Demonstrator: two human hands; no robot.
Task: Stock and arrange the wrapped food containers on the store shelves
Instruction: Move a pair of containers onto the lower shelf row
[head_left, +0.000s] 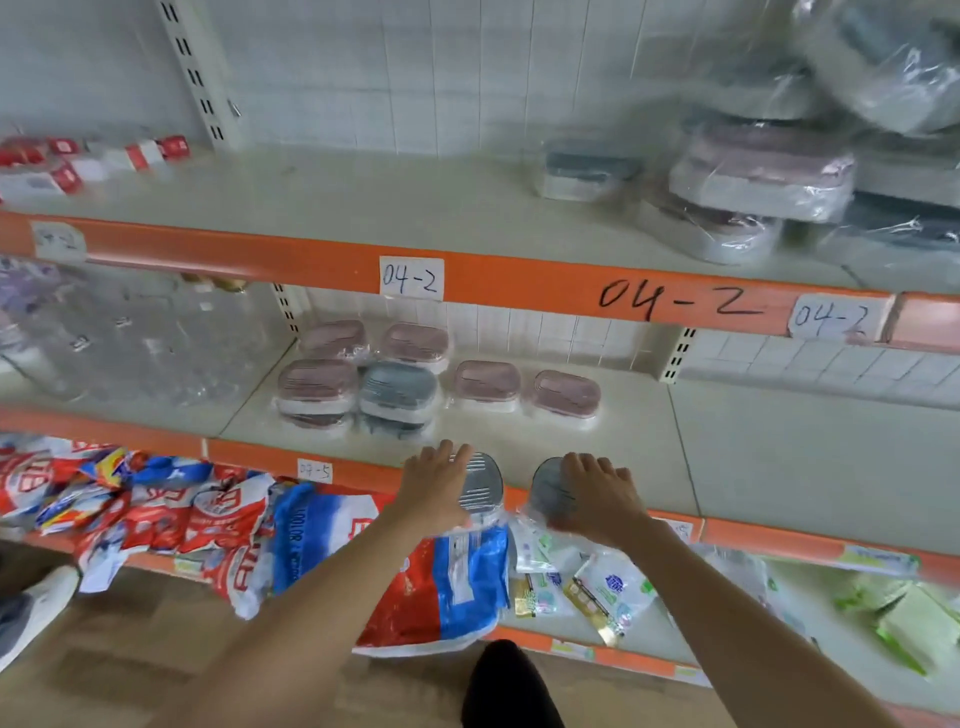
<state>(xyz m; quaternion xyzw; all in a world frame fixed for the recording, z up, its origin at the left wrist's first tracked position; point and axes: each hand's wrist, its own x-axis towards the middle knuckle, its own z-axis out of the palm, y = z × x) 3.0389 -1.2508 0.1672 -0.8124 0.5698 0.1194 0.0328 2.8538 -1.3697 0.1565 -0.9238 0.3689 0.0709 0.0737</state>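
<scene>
Reaching out over the front edge of the middle shelf (597, 452), both hands rest on top of two grey wrapped containers that sit side by side, a small gap between them. The left hand (436, 493) lies across the left grey container (480, 486), fingers fairly straight over its ribbed lid, and the right hand (597, 499) covers the right grey container (548, 488) in the same manner; whether the fingertips curl over the far edges is hard to judge in the blur. Farther back on that shelf stand several pink containers (485, 384) and one blue-grey container (397, 389), some stacked two high. On the upper shelf (363, 208), at the right, larger wrapped boxes (763, 176) are piled. Below the hands, the lowest shelf holds red and blue bags (311, 530) and small packets (608, 587).
</scene>
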